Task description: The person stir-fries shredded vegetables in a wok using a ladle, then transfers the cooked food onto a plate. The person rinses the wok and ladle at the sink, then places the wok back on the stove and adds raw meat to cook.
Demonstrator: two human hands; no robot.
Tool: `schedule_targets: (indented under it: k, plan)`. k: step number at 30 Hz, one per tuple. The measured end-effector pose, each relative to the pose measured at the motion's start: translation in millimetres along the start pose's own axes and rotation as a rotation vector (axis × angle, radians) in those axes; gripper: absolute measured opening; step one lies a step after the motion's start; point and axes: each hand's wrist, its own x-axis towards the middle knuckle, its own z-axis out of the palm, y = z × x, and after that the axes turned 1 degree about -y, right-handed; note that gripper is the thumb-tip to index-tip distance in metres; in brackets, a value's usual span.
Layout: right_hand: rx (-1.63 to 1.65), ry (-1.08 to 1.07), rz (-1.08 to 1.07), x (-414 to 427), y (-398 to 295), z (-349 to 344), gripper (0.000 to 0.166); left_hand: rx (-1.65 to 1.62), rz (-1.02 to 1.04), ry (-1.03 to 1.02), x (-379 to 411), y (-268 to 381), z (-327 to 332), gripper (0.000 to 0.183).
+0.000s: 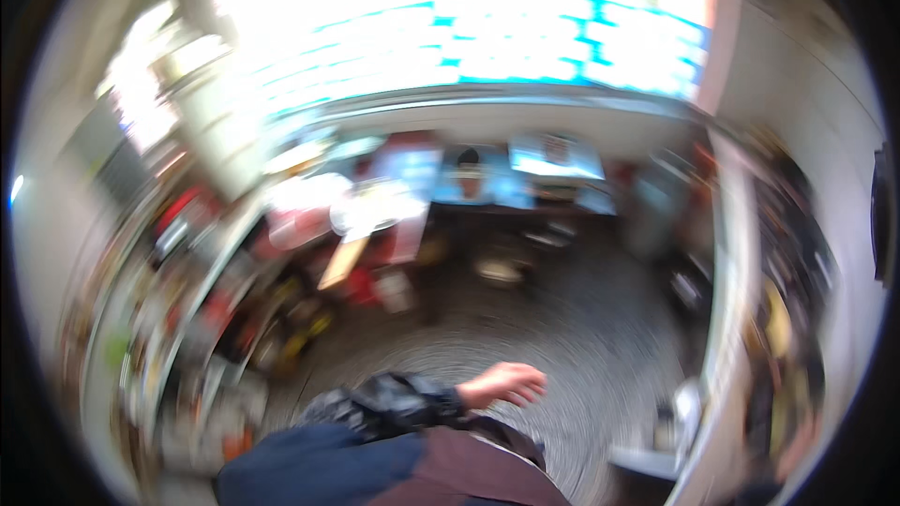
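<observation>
My left hand (503, 385) reaches across the front of my body from a shiny dark sleeve (404, 402). It hangs above the dark floor with its fingers loosely bent and partly apart, and nothing shows in it. My right hand is out of view. Beyond the floor, below a bright window, stands a table with a blue top (517, 195), with a dark-topped object (469, 172) on it. A round stool or similar round object (500, 270) is in front of that table. The whole view is blurred.
Crowded shelves (179, 327) line the left side. A cluttered table with a red cover (408, 228) stands at the back left, with a pale board (344, 260) jutting out. On the right are a pale ledge (724, 302) and a low surface (643, 459) bearing a white object.
</observation>
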Motion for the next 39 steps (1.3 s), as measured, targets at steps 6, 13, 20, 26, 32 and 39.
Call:
schedule_targets:
  k: [6, 13, 20, 26, 32, 39]
  plan:
    - [0.248, -0.446, -0.367, 103, -179, 228, 0.022, -0.279, 0.187, 0.427, -33, -40, -2, 0.029]
    - [0.369, -0.720, -0.670, 75, -367, 318, 0.023, -0.394, 0.325, 0.575, -57, -45, 5, 0.031]
    - [0.426, -0.801, -0.797, -18, -393, 291, 0.023, -0.501, 0.488, 0.623, -105, -61, -14, 0.028]
    - [0.535, -0.819, -0.716, -72, -281, 232, 0.024, -0.536, 0.513, 0.658, -152, -94, -26, 0.028]
    - [0.772, -0.539, -0.202, -90, -85, 158, 0.045, -0.445, 0.252, 0.441, -128, -72, 8, 0.024]
    - [0.931, -0.021, 0.270, 19, -60, -8, 0.013, -0.363, 0.125, 0.335, -40, -80, 38, 0.028]
